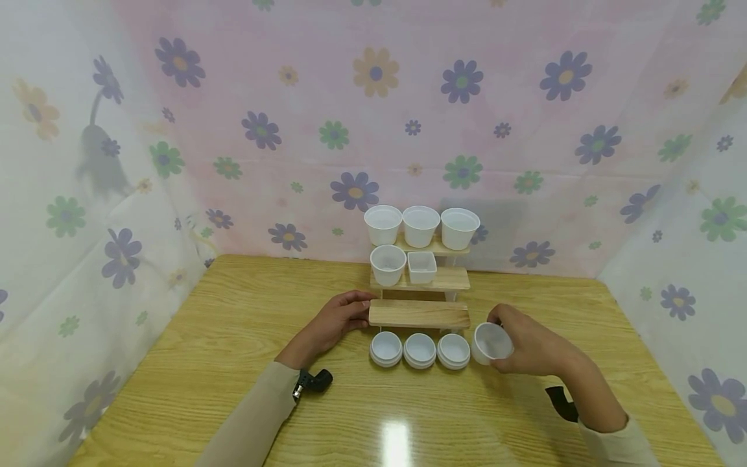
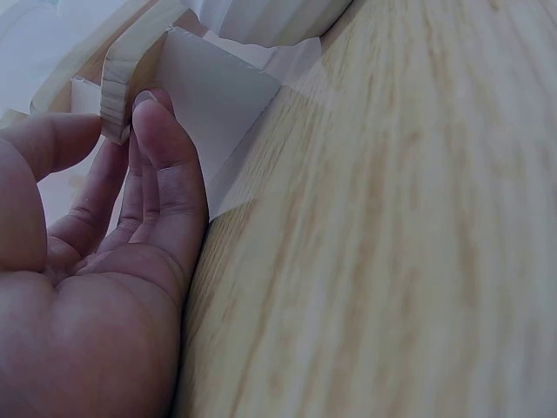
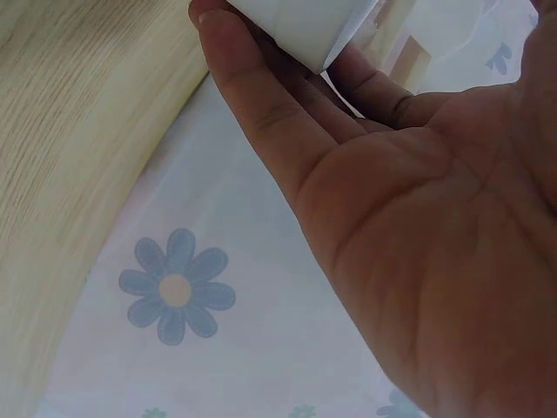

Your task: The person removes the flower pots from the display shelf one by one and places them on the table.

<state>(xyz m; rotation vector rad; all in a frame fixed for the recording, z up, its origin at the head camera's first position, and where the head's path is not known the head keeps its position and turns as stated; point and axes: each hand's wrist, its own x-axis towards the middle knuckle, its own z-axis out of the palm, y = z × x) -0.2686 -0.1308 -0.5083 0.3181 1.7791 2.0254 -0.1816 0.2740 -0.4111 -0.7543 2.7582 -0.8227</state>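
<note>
This looks like a staged recording booth rather than a lived-in room — a pale wood-grain table [image 1: 233, 363] is closed in on three sides by hung sheets of flower-printed cloth [image 1: 408, 117], pink at the back and white at the sides. The only furnishing is a small three-step wooden rack [image 1: 420, 314] set with plain white plastic cups [image 1: 420, 226] — props laid out in neat rows.
</note>
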